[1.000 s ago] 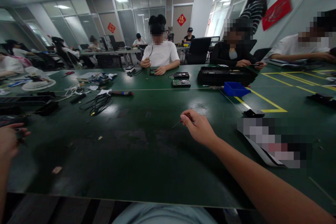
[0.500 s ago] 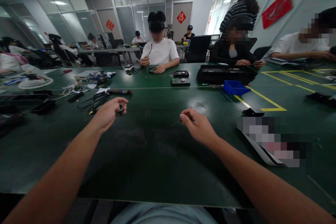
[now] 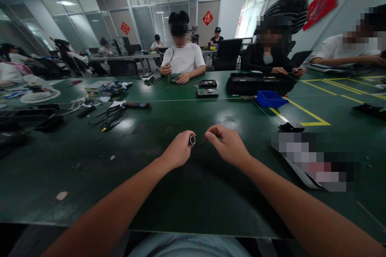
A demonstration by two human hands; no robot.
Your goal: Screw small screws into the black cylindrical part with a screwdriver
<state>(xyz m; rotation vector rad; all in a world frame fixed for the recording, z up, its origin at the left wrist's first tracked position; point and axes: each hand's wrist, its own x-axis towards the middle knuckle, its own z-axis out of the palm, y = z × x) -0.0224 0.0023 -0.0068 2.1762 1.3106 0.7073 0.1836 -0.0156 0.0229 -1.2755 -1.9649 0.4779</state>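
Over the middle of the green table point(image 3: 157, 184), my left hand point(image 3: 177, 150) is closed round a small metal cylinder point(image 3: 192, 140), whose open end faces right. My right hand point(image 3: 229, 143) pinches a thin screwdriver point(image 3: 202, 141) with a red handle. The screwdriver's tip points left and sits right at the cylinder's end. The two hands are a few centimetres apart, a little above the table top.
A blurred flat object point(image 3: 310, 160) lies right of my right hand. Beyond it are a blue bin point(image 3: 269, 99), a black case point(image 3: 259, 83) and hard drives point(image 3: 207, 92). Black cables point(image 3: 110, 118) and tools lie at the left. Other people sit across the table.
My left hand came in from the far left edge with the small cylinder and moved right until it met the screwdriver tip. My right hand has barely moved.
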